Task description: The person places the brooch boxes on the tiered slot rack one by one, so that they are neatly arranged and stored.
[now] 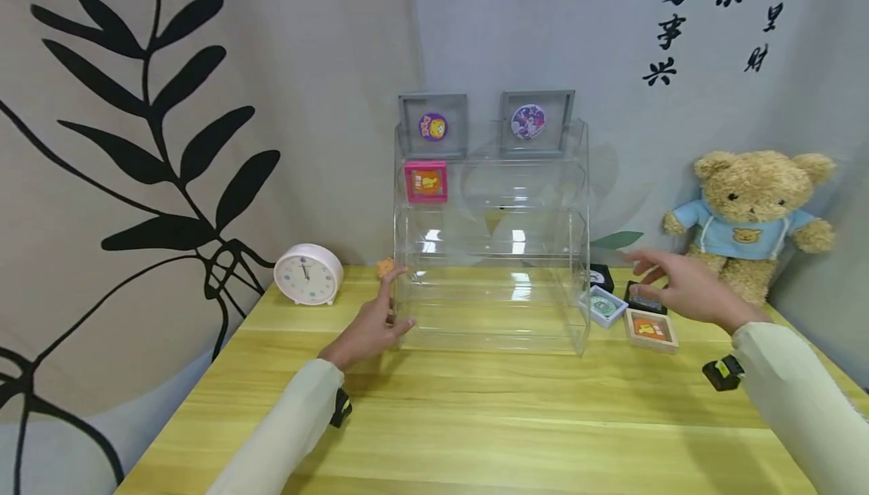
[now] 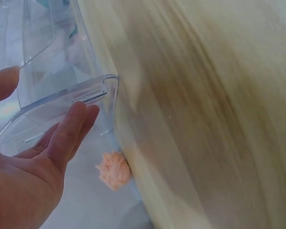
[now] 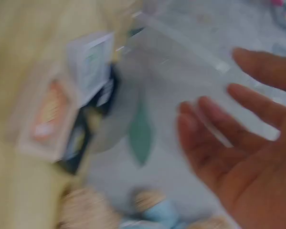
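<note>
A clear tiered acrylic display stand [image 1: 489, 340] stands on the table. My left hand [image 1: 370, 329] is at its left side, thumb and fingers extended around the side panel; in the left wrist view the fingertips [image 2: 78, 110] appear to touch it. On the tiers stand two grey frames [image 1: 451, 140] [image 1: 566, 106] and a small pink frame [image 1: 426, 182]. My right hand [image 1: 689, 287] hovers right of the stand, fingers loosely bent, holding nothing. Below it lie a beige frame [image 1: 652, 330], a lilac frame [image 1: 604, 306] and two black ones [image 1: 637, 300] [image 1: 600, 278], the latter partly hidden.
A white alarm clock [image 1: 308, 275] stands at the left by the wall. A small orange tufted object [image 2: 115, 170] lies behind the stand's left side. At the right back, a teddy bear [image 1: 750, 216] in a blue hoodie sits against the wall.
</note>
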A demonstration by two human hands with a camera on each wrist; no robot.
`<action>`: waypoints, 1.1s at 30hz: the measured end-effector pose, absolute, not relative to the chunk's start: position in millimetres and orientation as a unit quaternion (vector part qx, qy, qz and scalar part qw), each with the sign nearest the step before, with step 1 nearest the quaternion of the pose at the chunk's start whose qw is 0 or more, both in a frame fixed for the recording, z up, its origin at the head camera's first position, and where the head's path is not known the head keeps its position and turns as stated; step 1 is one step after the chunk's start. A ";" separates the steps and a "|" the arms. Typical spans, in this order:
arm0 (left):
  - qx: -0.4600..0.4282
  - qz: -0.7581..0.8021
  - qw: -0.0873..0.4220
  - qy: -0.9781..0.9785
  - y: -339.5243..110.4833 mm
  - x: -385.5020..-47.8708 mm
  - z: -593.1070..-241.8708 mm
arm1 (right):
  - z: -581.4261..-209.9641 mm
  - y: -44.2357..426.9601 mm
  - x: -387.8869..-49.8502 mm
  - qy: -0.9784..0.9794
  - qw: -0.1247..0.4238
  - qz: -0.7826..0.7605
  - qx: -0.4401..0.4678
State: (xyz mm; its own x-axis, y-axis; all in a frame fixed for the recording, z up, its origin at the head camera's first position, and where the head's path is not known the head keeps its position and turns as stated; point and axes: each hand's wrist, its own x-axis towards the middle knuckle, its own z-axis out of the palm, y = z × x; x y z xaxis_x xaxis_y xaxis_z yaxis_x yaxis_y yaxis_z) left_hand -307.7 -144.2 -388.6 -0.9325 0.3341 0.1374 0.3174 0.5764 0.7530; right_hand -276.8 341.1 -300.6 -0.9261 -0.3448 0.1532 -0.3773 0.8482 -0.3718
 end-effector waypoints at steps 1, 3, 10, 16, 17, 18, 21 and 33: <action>0.185 0.416 0.009 0.890 -144.7 -307.6 -387.1 | -308.2 348.5 -278.5 -0.962 0.012 0.204 0.180; 0.191 0.398 0.007 0.897 -145.3 -308.5 -384.0 | -322.1 362.1 -282.0 -0.964 -0.050 0.207 0.160; 0.212 0.363 -0.001 0.907 -143.1 -313.2 -378.7 | -357.9 390.1 -290.2 -0.963 -0.138 0.211 0.094; 0.201 0.368 -0.005 0.908 -141.4 -312.0 -377.2 | -372.6 394.2 -295.0 -0.966 -0.105 0.225 0.077; 0.197 0.371 -0.005 0.907 -141.5 -311.6 -376.3 | -374.2 394.3 -295.6 -0.967 -0.097 0.223 0.079; 0.195 0.372 -0.007 0.908 -141.6 -311.5 -376.0 | -375.6 394.3 -296.0 -0.968 -0.089 0.219 0.081; 0.197 0.369 -0.012 0.908 -141.6 -311.9 -375.4 | -380.6 394.7 -294.0 -0.972 -0.073 0.203 0.092; 0.193 0.377 -0.013 0.906 -141.2 -310.6 -379.3 | -387.3 392.4 -288.3 -0.970 -0.089 0.207 0.089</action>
